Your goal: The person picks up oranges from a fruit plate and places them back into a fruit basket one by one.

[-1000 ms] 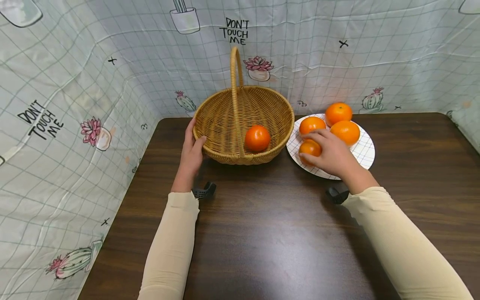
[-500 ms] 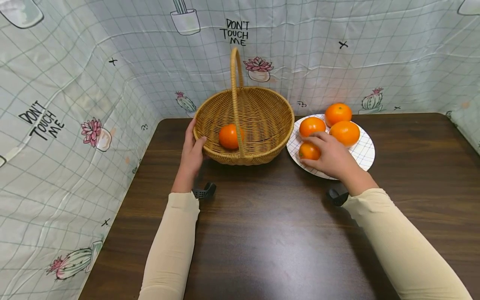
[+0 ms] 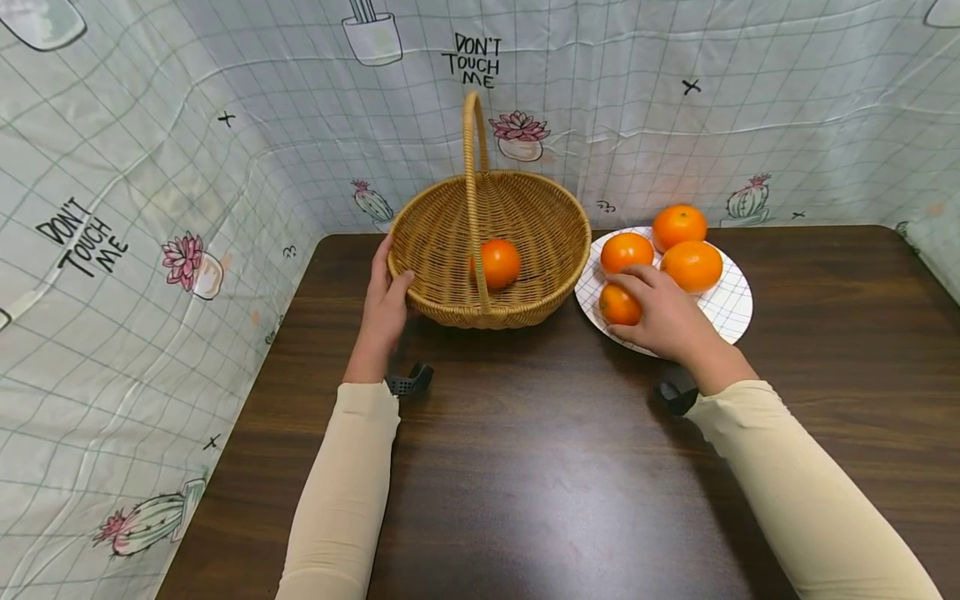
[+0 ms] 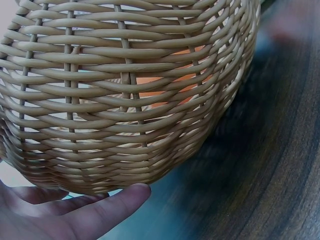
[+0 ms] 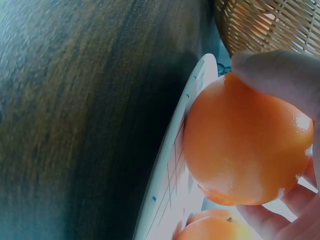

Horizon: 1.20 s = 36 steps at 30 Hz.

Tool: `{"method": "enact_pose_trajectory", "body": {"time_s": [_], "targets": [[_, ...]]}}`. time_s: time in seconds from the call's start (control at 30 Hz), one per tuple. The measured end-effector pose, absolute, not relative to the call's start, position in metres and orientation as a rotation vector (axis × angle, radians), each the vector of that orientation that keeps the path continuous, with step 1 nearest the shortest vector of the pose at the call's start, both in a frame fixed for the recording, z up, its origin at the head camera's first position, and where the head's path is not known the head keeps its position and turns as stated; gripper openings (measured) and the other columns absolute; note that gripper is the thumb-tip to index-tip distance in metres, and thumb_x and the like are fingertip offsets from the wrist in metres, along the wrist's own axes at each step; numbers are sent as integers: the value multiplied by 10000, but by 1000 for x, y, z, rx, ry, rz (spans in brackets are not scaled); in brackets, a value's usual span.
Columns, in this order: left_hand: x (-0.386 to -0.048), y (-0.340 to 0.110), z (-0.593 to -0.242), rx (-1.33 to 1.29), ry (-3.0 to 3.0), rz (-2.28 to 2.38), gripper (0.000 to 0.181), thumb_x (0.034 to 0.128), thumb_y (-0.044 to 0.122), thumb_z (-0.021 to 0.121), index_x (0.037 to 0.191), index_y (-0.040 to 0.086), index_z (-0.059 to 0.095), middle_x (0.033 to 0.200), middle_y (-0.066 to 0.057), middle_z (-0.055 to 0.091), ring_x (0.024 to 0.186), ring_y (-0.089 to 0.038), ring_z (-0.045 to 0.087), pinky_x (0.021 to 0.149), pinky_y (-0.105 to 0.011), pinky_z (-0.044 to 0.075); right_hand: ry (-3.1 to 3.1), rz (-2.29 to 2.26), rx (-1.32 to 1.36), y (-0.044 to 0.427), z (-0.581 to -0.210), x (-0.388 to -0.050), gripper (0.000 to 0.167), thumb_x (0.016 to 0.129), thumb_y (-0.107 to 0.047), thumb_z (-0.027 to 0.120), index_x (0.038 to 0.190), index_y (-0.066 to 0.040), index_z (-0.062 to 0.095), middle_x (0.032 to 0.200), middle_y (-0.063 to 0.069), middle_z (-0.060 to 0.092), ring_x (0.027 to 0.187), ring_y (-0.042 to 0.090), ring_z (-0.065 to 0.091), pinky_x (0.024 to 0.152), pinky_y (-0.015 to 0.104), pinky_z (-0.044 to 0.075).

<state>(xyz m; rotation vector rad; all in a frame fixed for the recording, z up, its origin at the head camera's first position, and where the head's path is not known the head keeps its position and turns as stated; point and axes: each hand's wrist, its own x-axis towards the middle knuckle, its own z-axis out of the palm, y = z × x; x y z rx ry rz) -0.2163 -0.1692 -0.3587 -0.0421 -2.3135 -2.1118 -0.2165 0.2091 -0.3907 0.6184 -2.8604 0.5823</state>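
Note:
A wicker basket (image 3: pixel 536 304) with an arched handle stands at the back of the table; a loose orange (image 3: pixel 500 262) lies inside it. The left hand (image 3: pixel 384 312) holds the basket's left end, thumb at the front rim and fingers along the outer side. In the left wrist view, fingertips touch the weave (image 4: pixel 100 150). On the right, the right hand (image 3: pixel 663 312) has thumb and fingers around an orange (image 5: pixel 245 145) at the near left of a white plate (image 3: pixel 727 312). The held orange (image 3: pixel 619 305) is partly covered by the hand in the head view.
Three more oranges are on the plate: one at left (image 3: pixel 627 252), one at right (image 3: pixel 692 267) and one at the back edge (image 3: pixel 678 227). A printed cloth (image 3: pixel 645 125) hangs behind and at the sides. Brown table top (image 3: pixel 525 467) lies in front.
The loose orange in the basket rolled left, then back right to near the handle. The right hand keeps around its orange with slight finger movement; the left hand stays on the basket.

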Motion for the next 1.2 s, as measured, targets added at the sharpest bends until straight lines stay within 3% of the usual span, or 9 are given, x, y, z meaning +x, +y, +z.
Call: {"method": "enact_pose_trajectory", "body": {"time_s": [0.4, 1.2], "targets": [[-217, -169, -359, -37, -2275, -2171, 635, 1016, 146, 380, 1568, 264, 91, 1614, -119, 156, 1327, -452, 423, 952, -624, 455, -2815, 626, 652, 209, -390, -215, 648, 720, -192, 822, 1305, -64, 573, 1275, 196, 513, 1150, 406, 496, 1002, 571, 397], [-219, -170, -361, -55, -2287, -2132, 634, 1011, 148, 382, 1569, 242, 96, 1608, -132, 164, 1323, -463, 425, 945, -626, 457, -2816, 685, 577, 204, -378, -214, 671, 717, -227, 827, 1312, -83, 552, 1333, 176, 480, 1172, 419, 492, 1000, 583, 405]]}}
